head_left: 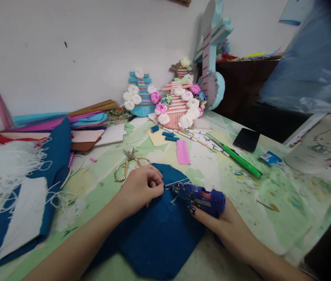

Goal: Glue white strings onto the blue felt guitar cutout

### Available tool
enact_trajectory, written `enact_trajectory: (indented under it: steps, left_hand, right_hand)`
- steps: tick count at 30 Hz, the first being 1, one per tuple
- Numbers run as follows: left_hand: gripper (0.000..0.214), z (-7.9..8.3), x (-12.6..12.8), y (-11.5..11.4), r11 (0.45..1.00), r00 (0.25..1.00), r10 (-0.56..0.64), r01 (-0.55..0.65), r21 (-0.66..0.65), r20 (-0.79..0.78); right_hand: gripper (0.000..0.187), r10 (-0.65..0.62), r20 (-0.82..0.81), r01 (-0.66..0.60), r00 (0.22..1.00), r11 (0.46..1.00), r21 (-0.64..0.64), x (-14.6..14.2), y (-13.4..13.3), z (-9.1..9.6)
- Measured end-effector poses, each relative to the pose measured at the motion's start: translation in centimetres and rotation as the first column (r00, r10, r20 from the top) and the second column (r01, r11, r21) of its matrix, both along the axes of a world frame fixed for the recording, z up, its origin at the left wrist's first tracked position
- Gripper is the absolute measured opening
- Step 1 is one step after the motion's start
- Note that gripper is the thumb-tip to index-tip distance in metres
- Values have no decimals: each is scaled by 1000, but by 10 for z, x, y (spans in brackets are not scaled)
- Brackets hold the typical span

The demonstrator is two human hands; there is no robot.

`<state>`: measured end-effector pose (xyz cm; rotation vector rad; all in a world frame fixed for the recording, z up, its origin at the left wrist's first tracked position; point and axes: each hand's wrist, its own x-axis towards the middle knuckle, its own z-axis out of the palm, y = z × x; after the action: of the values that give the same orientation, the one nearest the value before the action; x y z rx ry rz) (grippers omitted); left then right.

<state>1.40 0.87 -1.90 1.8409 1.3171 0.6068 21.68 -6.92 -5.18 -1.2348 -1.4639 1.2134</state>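
Observation:
My right hand (226,226) is wrapped round a dark blue hot glue gun (202,197). The gun's nozzle points left, close to the fingertips of my left hand (142,187). Those fingers are pinched together over the upper part of a dark blue, rounded flat piece (159,234); what they hold is hidden. A thin white string (178,181) runs across the top of this piece beside the nozzle, with fine glue threads near it. Just beyond my left hand lie gold-handled scissors (129,160), partly covered by the hand.
White cord (10,164) and blue sheets lie at left. Paper-flower-decorated instrument models (177,101) stand at the wall. A pink strip (183,152), several thin sticks, a green cutter (241,160), a black phone (246,139) and a cup-like container (320,144) are beyond and right.

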Motion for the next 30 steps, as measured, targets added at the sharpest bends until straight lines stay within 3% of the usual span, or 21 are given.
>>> enact_trajectory:
  steps: [6, 10, 21, 30]
  left_hand:
    - [11, -1, 0, 0, 1000, 999, 8, -7, 16, -44]
    - [10, -1, 1, 1, 993, 997, -6, 14, 121, -72]
    - [12, 5, 9, -2, 980, 977, 23, 20, 200, -211]
    - [12, 4, 8, -1, 977, 977, 8, 38, 209, -215]
  right_hand:
    - [21, -63, 13, 64, 998, 997, -35, 3, -3, 2]
    - [23, -143, 14, 144, 990, 990, -12, 6, -3, 2]
    - [19, -65, 41, 66, 997, 998, -16, 3, -2, 2]
    - [18, -71, 33, 72, 997, 997, -9, 1, 0, 3]
